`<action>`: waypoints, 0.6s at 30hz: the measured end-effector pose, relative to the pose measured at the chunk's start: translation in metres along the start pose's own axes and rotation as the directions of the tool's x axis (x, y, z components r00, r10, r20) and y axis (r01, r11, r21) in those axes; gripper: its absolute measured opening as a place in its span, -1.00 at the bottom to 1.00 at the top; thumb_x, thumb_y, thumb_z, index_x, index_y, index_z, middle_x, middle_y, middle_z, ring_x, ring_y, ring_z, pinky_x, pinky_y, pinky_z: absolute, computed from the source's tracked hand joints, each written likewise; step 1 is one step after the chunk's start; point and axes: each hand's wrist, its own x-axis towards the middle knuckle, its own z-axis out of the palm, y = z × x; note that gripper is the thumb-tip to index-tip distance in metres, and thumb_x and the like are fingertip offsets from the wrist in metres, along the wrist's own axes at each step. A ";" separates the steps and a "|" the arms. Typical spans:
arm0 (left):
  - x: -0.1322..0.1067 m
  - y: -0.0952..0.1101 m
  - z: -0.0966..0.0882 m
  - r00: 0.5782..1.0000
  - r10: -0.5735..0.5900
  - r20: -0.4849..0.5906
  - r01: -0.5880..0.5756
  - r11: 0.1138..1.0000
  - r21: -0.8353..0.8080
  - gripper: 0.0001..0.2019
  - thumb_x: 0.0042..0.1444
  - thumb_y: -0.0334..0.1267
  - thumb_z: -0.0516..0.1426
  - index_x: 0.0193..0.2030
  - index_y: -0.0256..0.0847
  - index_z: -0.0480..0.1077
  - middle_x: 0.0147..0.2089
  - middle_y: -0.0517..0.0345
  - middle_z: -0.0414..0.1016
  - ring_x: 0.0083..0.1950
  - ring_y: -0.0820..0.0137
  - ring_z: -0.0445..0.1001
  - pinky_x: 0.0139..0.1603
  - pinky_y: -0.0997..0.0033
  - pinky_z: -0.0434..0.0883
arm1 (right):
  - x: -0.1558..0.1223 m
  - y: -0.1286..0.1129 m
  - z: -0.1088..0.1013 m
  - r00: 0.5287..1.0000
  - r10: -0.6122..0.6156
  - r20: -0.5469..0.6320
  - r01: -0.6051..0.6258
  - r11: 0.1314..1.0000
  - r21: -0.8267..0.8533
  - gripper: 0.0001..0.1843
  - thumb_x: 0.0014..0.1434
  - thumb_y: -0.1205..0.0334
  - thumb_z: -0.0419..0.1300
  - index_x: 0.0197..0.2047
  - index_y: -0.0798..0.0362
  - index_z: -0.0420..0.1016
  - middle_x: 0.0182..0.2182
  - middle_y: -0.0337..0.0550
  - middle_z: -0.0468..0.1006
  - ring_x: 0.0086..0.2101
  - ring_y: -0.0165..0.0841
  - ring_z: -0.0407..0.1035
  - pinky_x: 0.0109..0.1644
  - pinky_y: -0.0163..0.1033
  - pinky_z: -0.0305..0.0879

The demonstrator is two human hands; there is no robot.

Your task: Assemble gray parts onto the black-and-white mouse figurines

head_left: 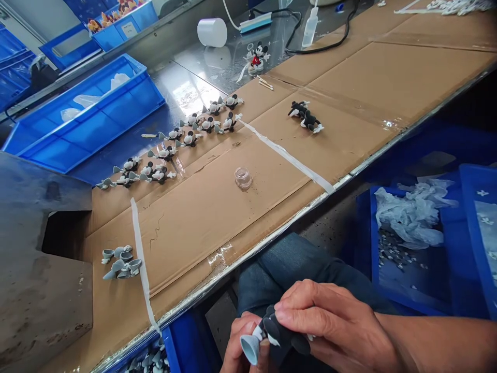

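Right hand (pixel 330 324): I'm seeing it clenching the black-and-white mouse figurine (pixel 281 334) from above, fingers wrapped across its body.
Left hand (pixel 241 344): it's grasping the same figurine from beneath, though it's partly hidden, so I'd hedge on how firmly.
Figurine: it's sitting in both hands just off the near edge of the cardboard-topped desk (pixel 217 223), its grey cup-shaped piece (pixel 249 348) pointing left.
Step in hand: both hands are working on this one figurine.
Next move: I judge that it's calling for a looser grip before the figurine can go down anywhere.
Desk: a row of matching figurines (pixel 190 139) is lying along the far edge — two more figurines (pixel 305 116) are lying apart from it, a small glass jar (pixel 243 177) is standing mid-desk, and loose grey cup-shaped parts (pixel 121 262) are lying toward the left end.
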 end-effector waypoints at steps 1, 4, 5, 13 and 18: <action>0.001 0.001 0.001 1.000 0.018 0.008 -0.018 1.000 0.006 -0.73 -0.15 0.06 0.54 -0.42 0.04 0.65 -0.46 0.38 0.62 -0.44 0.52 0.47 -0.30 0.55 0.45 | 0.001 -0.001 -0.001 1.000 -0.001 0.010 0.001 1.000 0.000 -0.47 0.35 0.52 0.12 0.33 0.01 0.31 -0.14 0.00 0.64 -0.16 -0.32 0.59 -0.07 -0.30 0.60; 0.003 0.006 0.003 0.998 0.059 0.028 -0.060 0.998 0.025 -0.74 -0.15 0.05 0.54 -0.42 0.05 0.66 -0.48 0.38 0.61 -0.48 0.51 0.45 -0.39 0.51 0.42 | 0.001 -0.002 -0.003 1.000 -0.008 0.017 0.008 1.000 0.005 -0.44 0.33 0.52 0.13 0.33 -0.02 0.32 -0.18 -0.02 0.65 -0.19 -0.31 0.61 -0.10 -0.31 0.61; 0.004 0.008 0.004 0.997 0.070 0.035 -0.071 0.997 0.028 -0.75 -0.14 0.05 0.54 -0.42 0.05 0.66 -0.49 0.38 0.61 -0.50 0.50 0.44 -0.41 0.50 0.41 | 0.001 -0.003 -0.003 1.000 -0.004 0.017 0.004 1.000 0.009 -0.43 0.32 0.52 0.13 0.34 -0.03 0.32 -0.18 -0.03 0.66 -0.19 -0.31 0.61 -0.09 -0.31 0.61; 0.002 0.015 0.007 1.000 0.008 0.010 -0.008 0.999 -0.032 -0.70 -0.17 0.05 0.55 -0.34 0.03 0.70 -0.49 0.27 0.62 -0.48 0.44 0.49 -0.41 0.50 0.45 | 0.006 -0.004 0.004 0.989 0.119 -0.090 -0.109 0.989 0.105 -0.56 0.26 0.53 0.26 0.12 -0.08 0.55 -0.25 -0.12 0.69 -0.28 -0.37 0.61 -0.16 -0.38 0.60; -0.013 0.017 0.007 0.873 -0.481 -0.077 0.429 0.834 -0.346 -0.36 -0.53 0.01 0.64 -0.18 -0.01 0.70 -0.21 0.04 0.72 -0.21 0.20 0.69 -0.18 0.37 0.64 | 0.016 -0.005 0.027 0.817 0.545 -0.192 -0.472 0.821 0.322 -0.73 0.14 0.01 0.50 -0.21 0.00 0.66 -0.38 -0.16 0.69 -0.37 -0.30 0.65 -0.25 -0.39 0.64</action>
